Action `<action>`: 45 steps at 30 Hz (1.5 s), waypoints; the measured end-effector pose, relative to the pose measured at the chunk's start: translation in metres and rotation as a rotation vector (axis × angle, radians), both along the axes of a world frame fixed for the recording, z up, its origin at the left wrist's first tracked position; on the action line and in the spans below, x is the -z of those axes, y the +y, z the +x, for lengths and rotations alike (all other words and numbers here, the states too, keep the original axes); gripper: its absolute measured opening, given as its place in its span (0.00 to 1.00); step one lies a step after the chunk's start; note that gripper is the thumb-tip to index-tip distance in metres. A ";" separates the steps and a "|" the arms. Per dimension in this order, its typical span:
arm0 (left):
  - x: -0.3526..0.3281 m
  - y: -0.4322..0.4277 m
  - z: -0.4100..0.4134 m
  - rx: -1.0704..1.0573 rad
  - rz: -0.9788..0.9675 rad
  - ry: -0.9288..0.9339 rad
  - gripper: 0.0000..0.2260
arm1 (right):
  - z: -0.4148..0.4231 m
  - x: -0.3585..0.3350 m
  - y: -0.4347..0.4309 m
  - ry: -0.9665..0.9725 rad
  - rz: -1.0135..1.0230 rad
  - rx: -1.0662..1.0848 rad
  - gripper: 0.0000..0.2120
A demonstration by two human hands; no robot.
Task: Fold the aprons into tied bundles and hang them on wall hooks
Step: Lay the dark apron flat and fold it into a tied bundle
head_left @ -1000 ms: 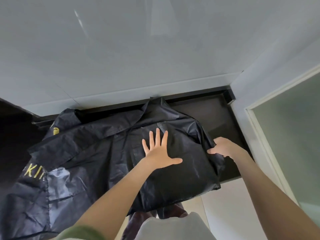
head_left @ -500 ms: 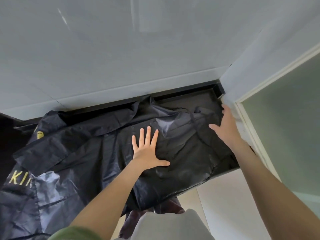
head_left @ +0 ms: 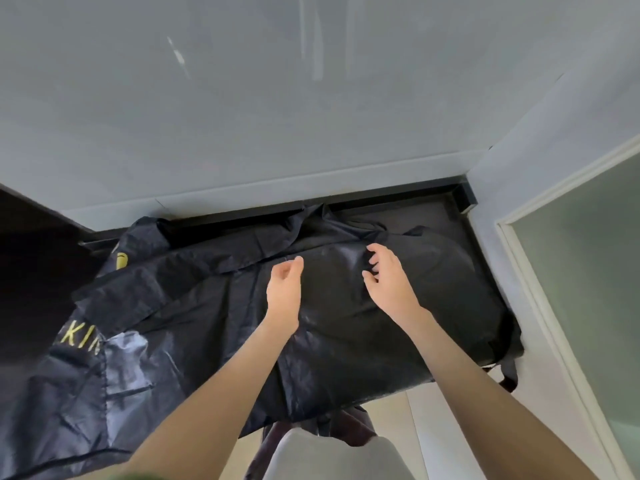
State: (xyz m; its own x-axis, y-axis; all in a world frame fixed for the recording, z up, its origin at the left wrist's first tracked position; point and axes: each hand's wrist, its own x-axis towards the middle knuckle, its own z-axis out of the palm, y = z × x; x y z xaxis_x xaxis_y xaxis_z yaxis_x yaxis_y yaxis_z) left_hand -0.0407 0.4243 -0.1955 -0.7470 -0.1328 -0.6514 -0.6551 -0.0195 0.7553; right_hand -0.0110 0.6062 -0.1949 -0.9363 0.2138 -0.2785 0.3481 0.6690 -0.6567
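Note:
A black apron (head_left: 346, 341) with yellow lettering lies spread over a dark counter (head_left: 446, 216); its left part hangs off the counter's front edge. My left hand (head_left: 284, 284) hovers over the apron's middle, by a folded edge, fingers loosely curled and holding nothing I can see. My right hand (head_left: 388, 278) is a little to the right, fingers bent down over a crease in the cloth, gripping nothing. An apron strap (head_left: 509, 375) dangles off the counter's right front corner. No wall hooks are in view.
A white tiled wall (head_left: 277, 116) rises behind the counter. On the right stands a side wall with a white door frame (head_left: 540, 306) and frosted glass. Dark reddish cloth (head_left: 349, 427) hangs below the counter's front edge.
My left hand has lifted off the apron, where it pressed flat, and curled. My right hand came back from the counter's far right corner to the middle; the apron's right side now lies flatter.

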 end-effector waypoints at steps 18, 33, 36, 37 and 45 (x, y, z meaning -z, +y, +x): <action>-0.035 -0.132 -0.028 -0.892 0.546 -0.137 0.37 | -0.115 -0.033 -0.095 -0.351 -0.920 0.486 0.34; -0.072 -0.111 -0.028 0.700 -1.064 0.490 0.40 | -0.064 -0.027 -0.078 -0.064 -1.362 0.804 0.11; -0.038 -0.106 -0.011 1.142 -1.338 0.411 0.48 | -0.043 -0.030 -0.074 -0.037 -1.470 0.774 0.11; -0.032 -0.105 -0.006 1.149 -1.358 0.379 0.47 | -0.037 -0.032 -0.074 -0.028 -1.518 0.755 0.12; -0.024 -0.105 0.000 1.258 -1.389 0.656 0.17 | -0.004 -0.023 -0.052 -0.227 -1.360 0.725 0.06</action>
State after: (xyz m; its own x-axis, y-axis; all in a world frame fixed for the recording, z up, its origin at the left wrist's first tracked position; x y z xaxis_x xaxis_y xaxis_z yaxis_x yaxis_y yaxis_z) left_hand -0.0402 0.3191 -0.1710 -0.8479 0.4830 -0.2186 0.5073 0.8590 -0.0697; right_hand -0.0150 0.5544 -0.1722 -0.6613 0.0638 -0.7474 0.4939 -0.7129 -0.4978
